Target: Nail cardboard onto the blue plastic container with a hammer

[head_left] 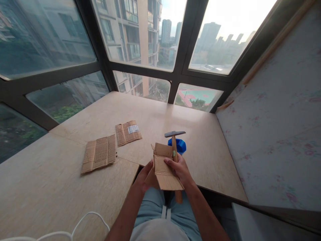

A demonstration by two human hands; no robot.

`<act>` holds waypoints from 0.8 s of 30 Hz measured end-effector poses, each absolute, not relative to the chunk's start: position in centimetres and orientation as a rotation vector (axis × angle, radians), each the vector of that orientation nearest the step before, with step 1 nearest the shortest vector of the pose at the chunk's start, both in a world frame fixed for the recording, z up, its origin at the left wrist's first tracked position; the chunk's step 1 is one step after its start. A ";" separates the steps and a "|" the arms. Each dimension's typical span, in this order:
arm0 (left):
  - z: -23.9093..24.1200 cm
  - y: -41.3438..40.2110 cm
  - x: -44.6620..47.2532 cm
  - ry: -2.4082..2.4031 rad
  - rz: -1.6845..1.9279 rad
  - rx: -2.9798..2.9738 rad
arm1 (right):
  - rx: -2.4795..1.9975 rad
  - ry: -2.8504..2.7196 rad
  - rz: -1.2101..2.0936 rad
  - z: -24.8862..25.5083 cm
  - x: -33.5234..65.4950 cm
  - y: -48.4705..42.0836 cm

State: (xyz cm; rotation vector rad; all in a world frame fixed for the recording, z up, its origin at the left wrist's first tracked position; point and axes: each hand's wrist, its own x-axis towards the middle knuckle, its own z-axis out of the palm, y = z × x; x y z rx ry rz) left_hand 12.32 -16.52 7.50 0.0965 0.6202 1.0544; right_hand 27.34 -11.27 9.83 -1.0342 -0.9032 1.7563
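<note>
Left forearm [129,206] and right forearm [207,209], both bare, angling inward, meeting before torso at tabletop's [209,159] near edge. Elbows bending, upper arms staying outside view. Left hand [143,175] cupping, fingers pointing forward, partly hidden. Right hand [182,169] gripping just beside it, thumb [171,163] lying on top, tip pointing left, other fingers mostly hiding underneath. Thighs [151,201] resting below hands.

bare forearms [126,209], pale top [159,231] & lt blue bottoms [148,203] w/ white drawstring [164,212] show.
</note>
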 end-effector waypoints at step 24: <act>9.2 -17.0 13.7 0.933 1.114 0.346 | -1.230 -1.183 1.577 9.5 28.5 -11.1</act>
